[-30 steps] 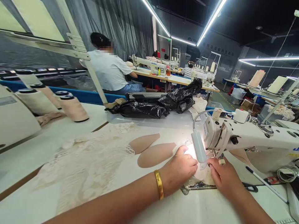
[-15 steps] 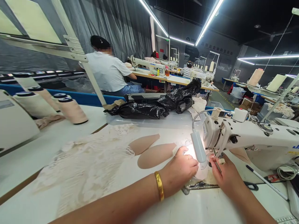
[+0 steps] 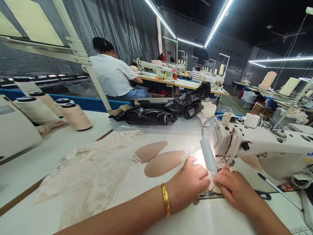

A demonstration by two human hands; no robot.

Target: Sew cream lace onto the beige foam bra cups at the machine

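Note:
My left hand (image 3: 189, 184), with a gold bracelet at the wrist, presses a pale beige fabric piece (image 3: 211, 185) with fingers curled together. It lies left of the needle area of a white sewing machine (image 3: 264, 138). On the right, my right hand (image 3: 233, 184) pinches the near edge of that piece, thumb and fingers closed. A lit gooseneck lamp (image 3: 207, 153) shines down between the hands and partly covers the fabric. Two beige oval pieces (image 3: 163, 164) rest left of my left hand, joined to cream lace fabric (image 3: 95, 179) spread over the table.
Behind the work lies a black plastic bag (image 3: 149, 116). Thread cones (image 3: 75, 117) stand at the left. A white pen-like stick (image 3: 281, 192) lies at the right, near a black-handled tool (image 3: 264, 195). A co-worker (image 3: 112, 71) sits ahead at another machine.
My right hand has moved from beside the needle down toward me and slightly left, onto the fabric's near edge. My left hand has shifted slightly nearer, still on the fabric.

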